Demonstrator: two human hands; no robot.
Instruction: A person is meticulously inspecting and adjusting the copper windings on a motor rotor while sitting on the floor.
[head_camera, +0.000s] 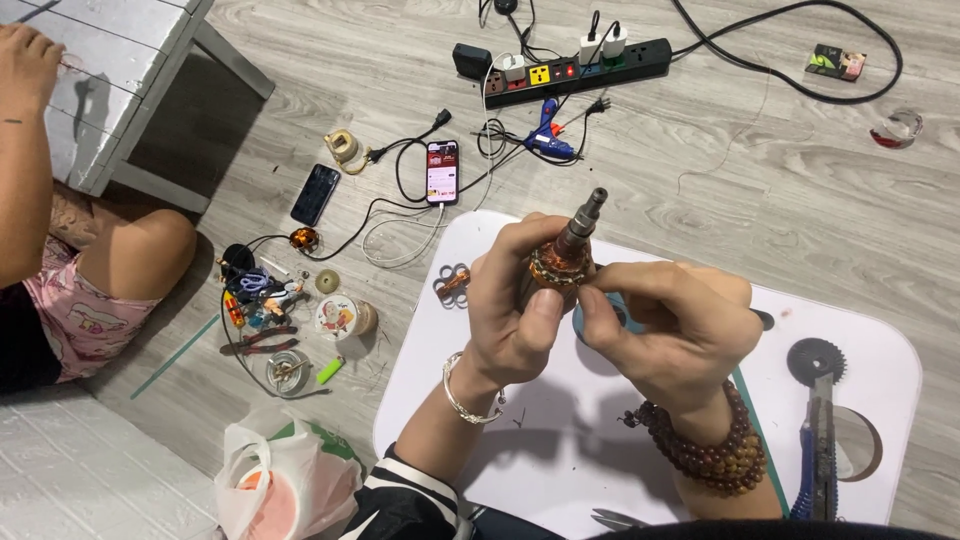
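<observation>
At the far left edge of the wooden floor (700, 200) another person sits beside a white bench (110, 80), one hand up on it. Nearer the middle lies a scatter of small tools and spools (280, 310), with a plastic bag (285, 480) below them, two phones (442, 170) on charging leads, a blue glue gun (548, 130) and a black power strip (580, 70) toward the far edge.

Over the left part of the white tray table (880, 350) the left hand (515, 310) is closed around a motor armature (565, 262), holding it upright above the table with its steel shaft (588, 210) pointing up and away. The copper windings already look full and tight around the core, so the winding seems largely done. The right hand (665, 330) pinches at the armature's side with thumb and forefinger pressed together; whether a wire end sits between them cannot be told. I judge that what remains is finishing work on the wire ends.

A small copper-wound piece (452, 282) lies at the table's left edge, and a toothed wheel (815, 360) with blue-handled pliers (815, 450) near its right edge
</observation>
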